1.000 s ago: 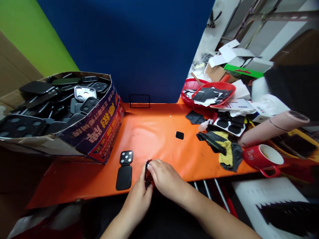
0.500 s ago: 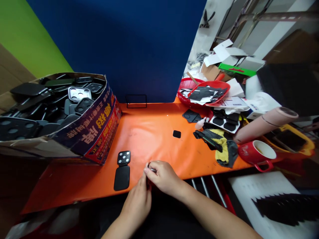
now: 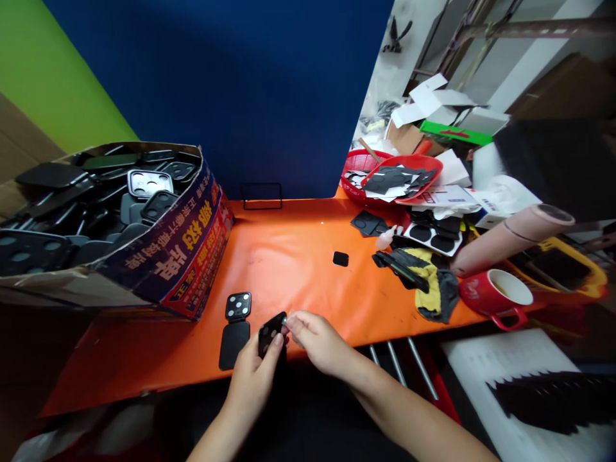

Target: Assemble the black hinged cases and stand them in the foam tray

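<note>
My left hand (image 3: 253,372) grips a small black plate with round holes (image 3: 270,328) at the near edge of the orange table (image 3: 289,256). My right hand (image 3: 315,340) is pinched at the plate's right corner; what its fingertips hold is too small to make out. Just left of my hands lie another holed black plate (image 3: 238,306) and a plain black flat piece (image 3: 234,344). A small black square (image 3: 341,258) lies alone further back.
A cardboard box (image 3: 158,256) heaped with black parts fills the left. At the right sit red baskets (image 3: 385,173) with black sheets, a yellow-black glove (image 3: 426,276), a red mug (image 3: 495,298), a cardboard tube (image 3: 510,237) and boxes. A blue panel (image 3: 240,90) stands behind.
The holed plate, earlier edge-on and hidden between my hands, is now turned up in my left hand with its face showing. My right hand has shifted to its right corner.
</note>
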Demonstrator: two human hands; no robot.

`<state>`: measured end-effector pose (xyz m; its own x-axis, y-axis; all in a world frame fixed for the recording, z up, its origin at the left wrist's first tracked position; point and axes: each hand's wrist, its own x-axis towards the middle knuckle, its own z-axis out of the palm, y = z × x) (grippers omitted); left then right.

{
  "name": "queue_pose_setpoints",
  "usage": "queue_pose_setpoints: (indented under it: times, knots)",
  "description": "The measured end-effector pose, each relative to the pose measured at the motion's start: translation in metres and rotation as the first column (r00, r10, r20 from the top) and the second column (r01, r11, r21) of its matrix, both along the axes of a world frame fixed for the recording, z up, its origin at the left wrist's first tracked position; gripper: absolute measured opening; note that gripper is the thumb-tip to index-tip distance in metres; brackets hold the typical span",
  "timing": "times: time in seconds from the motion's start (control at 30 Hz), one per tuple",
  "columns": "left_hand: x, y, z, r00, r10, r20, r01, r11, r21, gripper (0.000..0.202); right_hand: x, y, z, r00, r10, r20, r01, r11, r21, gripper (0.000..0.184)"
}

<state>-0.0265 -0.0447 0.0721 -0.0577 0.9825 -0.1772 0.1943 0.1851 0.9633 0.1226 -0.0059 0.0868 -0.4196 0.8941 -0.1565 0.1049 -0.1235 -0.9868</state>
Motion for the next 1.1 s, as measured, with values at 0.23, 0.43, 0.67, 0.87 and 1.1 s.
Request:
queue_pose_setpoints:
  times: [0.23,0.43,0.67,0.87,1.1]
  knots:
    - [0.001,-0.010,0.008,0.784,-0.077,-0.616,0.342,0.881,0.325,0.040,0.004,-0.004,0.008,0.999,-0.004,-0.050,0.000,0.996,-0.088,0.039]
    - [0.002,-0.012,0.015,0.614,-0.063,-0.787,0.471,0.829,0.301,0.051,0.007,-0.004,0.010,0.928,-0.124,-0.350,-0.069,0.869,-0.490,0.037]
    - [0.004,-0.010,0.009,0.659,-0.077,-0.748,0.473,0.816,0.333,0.049,-0.002,-0.012,-0.006,0.885,-0.301,-0.356,0.040,0.810,-0.585,0.037]
    - [0.006,0.003,0.013,0.915,-0.129,-0.382,0.243,0.932,0.268,0.032,0.001,-0.010,-0.003,0.810,-0.336,-0.480,-0.009,0.812,-0.583,0.039]
    - [0.001,0.012,0.010,0.979,0.191,0.071,-0.195,0.979,0.057,0.035,0.002,-0.009,0.005,0.874,-0.148,-0.463,-0.114,0.864,-0.490,0.028]
